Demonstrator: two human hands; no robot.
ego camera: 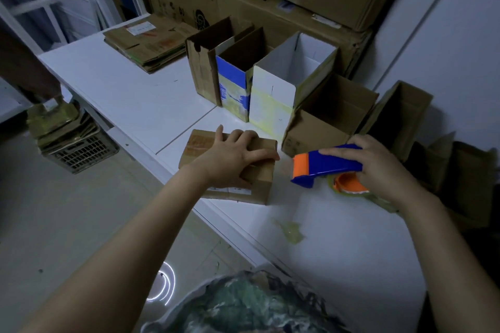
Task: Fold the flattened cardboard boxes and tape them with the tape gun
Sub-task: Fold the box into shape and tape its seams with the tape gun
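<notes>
Just right of the small brown box (261,184), pressed closed by the flat, spread fingers (266,156) of the left hand (230,162), the right hand (378,167) grips the tape gun (324,163), apparently ready to tape the seam; the table (338,238) edge runs close on the box's left, and erected boxes (292,76) stand behind it.

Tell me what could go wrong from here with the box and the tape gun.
1. The left hand lies spread on the box, fingers toward the tape gun in the right hand; the gun's front may nick them.
2. The box sits near the table edge; a hard push might slide it off.
</notes>
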